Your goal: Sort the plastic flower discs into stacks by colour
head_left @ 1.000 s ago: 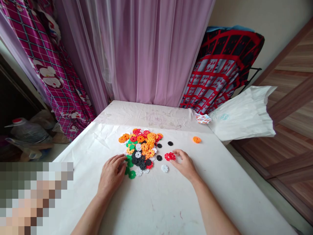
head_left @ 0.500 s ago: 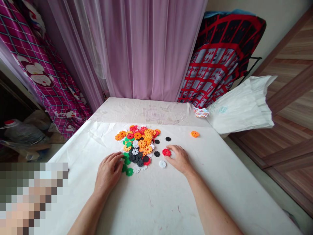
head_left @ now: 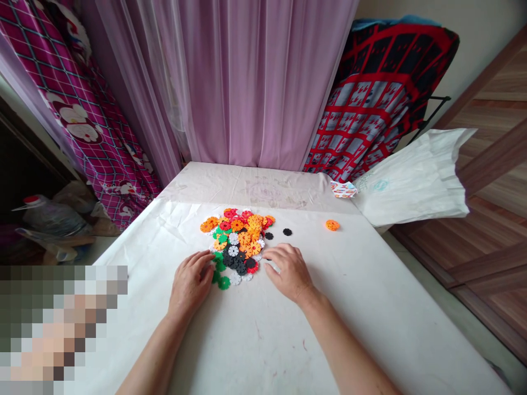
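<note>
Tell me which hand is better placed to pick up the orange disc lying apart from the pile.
Right, I'd judge: the right hand is on the same side of the pile as the orange disc, and nearer it. The left hand is at the opposite side, beside green discs.

You have two hands here, a left hand (head_left: 192, 282) and a right hand (head_left: 288, 271), over one table (head_left: 247, 340). You can count one heap of notched discs (head_left: 244, 237), too overlapped to tally by colour. Outside it you see two black discs (head_left: 287, 232) clearly, plus a sliver of a third by your right fingers, and one orange spot (head_left: 332, 225), single or stacked you cannot tell. You also have one white bag (head_left: 415, 178), one small patterned piece (head_left: 343, 190) and one red-capped bottle (head_left: 51, 216)
</note>
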Demonstrator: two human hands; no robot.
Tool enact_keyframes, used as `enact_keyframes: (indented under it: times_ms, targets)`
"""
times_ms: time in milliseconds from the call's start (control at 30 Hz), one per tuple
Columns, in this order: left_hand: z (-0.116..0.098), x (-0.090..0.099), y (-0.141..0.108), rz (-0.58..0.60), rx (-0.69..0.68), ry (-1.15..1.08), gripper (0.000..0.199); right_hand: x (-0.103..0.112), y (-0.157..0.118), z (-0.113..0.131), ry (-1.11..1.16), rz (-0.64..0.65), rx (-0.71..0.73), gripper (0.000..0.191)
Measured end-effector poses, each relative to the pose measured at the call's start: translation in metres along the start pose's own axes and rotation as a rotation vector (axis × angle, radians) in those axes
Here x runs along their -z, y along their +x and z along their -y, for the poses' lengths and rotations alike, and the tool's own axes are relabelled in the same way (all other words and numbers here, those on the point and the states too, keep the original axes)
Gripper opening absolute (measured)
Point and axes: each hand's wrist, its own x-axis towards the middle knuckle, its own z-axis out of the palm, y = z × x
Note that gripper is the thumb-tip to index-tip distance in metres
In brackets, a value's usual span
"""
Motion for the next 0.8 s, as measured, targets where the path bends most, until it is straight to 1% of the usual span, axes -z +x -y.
enact_keyframes:
  times_ms: [67,133,200,267,333,433,500,533,700,800]
  targets:
    - [0.0,-0.001,0.0,-0.016,0.002,-0.015,0.033,-0.006,0.0,0.02,0.003,0.069,0.077,0.018]
    - [-0.001,-0.002,0.0,-0.031,-0.005,-0.032,0.034,-0.013,-0.001,0.035,0.0,0.111,0.13,0.017]
    - [-0.003,-0.004,-0.001,-0.036,-0.036,-0.055,0.034,-0.019,-0.002,0.042,0.018,0.128,0.18,0.019]
    - [-0.007,-0.005,-0.002,-0.022,-0.094,-0.076,0.034,-0.021,-0.002,0.042,0.057,0.12,0.216,0.02]
    - [-0.013,-0.005,-0.004,0.021,-0.158,-0.071,0.034,-0.019,0.0,0.035,0.08,0.079,0.189,0.021]
    - [-0.021,-0.005,-0.007,0.142,-0.237,-0.005,0.033,-0.015,0.003,0.02,0.06,0.02,0.056,0.02]
    - [-0.024,-0.004,-0.009,0.208,-0.254,0.036,0.03,-0.015,0.005,0.015,0.049,0.03,0.003,0.02]
    - [-0.024,-0.004,-0.009,0.222,-0.249,0.047,0.029,-0.016,0.005,0.014,0.049,0.044,-0.003,0.02]
    - [-0.021,-0.006,-0.008,0.203,-0.216,0.039,0.028,-0.027,0.008,0.023,0.03,0.095,0.005,0.012]
    - [-0.021,-0.007,-0.008,0.193,-0.22,0.04,0.029,-0.032,0.009,0.028,0.018,0.084,-0.014,0.018]
